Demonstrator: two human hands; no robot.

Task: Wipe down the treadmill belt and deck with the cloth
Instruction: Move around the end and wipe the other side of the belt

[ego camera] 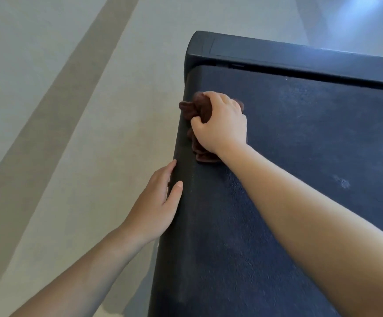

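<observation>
The right hand [222, 124] is curling its fingers round a bunched brown cloth [197, 110], pressing it onto the dark treadmill belt [300, 156] beside the left side rail [181, 143]. The left hand [156, 202] is lying flat with fingers straight and together, thumb on top, along that rail's outer edge. The treadmill's black end cover [277, 53] is lying beyond, over a pale floor [60, 110].
</observation>
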